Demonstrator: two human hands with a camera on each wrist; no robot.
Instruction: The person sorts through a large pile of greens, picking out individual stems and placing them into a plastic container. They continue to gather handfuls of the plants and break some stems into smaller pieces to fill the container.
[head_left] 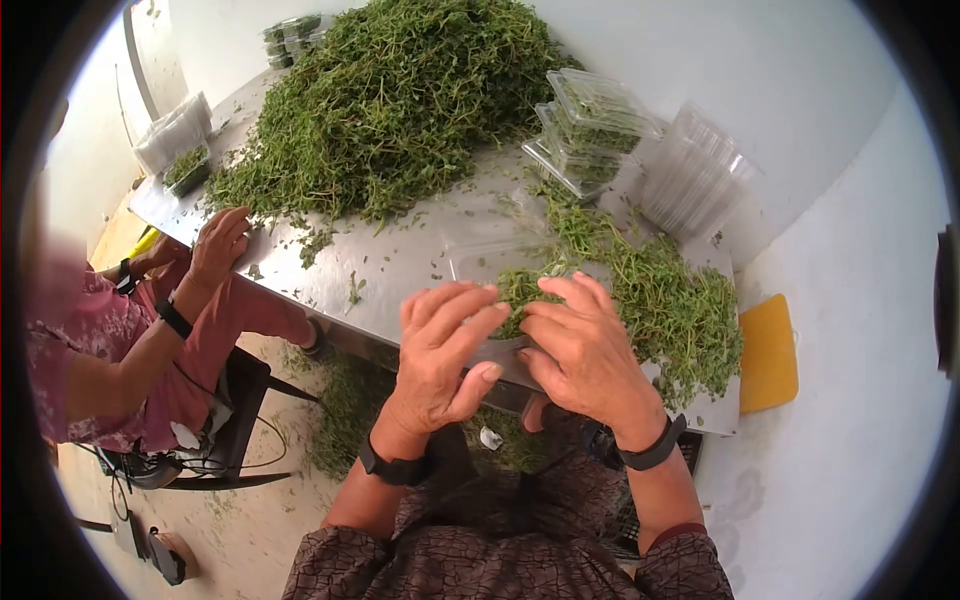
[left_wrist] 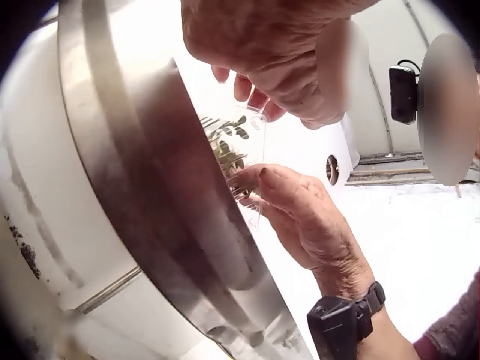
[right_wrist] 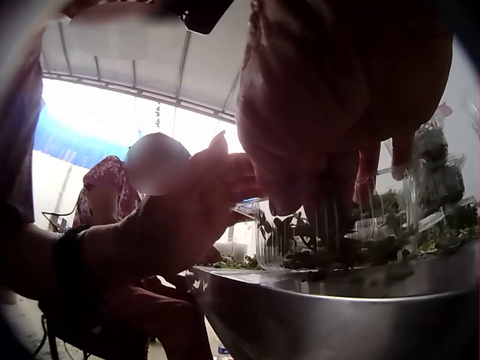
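Note:
A clear plastic clamshell box (head_left: 498, 347) lies near the table's front edge, its lid (head_left: 490, 257) folded back behind it. Green leafy stems (head_left: 518, 292) fill the box between my two hands. At its left side is my left hand (head_left: 440, 340), fingers loosely bent, thumb apart from the box. My right hand (head_left: 585, 350) has its fingers spread over the right side, fingertips at the greens. The right wrist view shows greens (right_wrist: 300, 229) behind the clear wall below my right fingers. In the left wrist view, leaves (left_wrist: 232, 146) stick up beside the right hand's fingertips.
A large heap of greens (head_left: 400, 100) covers the table's back; a smaller pile (head_left: 670, 310) lies right. Filled boxes (head_left: 590, 130) and nested empty boxes (head_left: 700, 175) stand behind it. Another person (head_left: 130, 370) sits at left, a hand on the table edge. A yellow board (head_left: 768, 352) stands at right.

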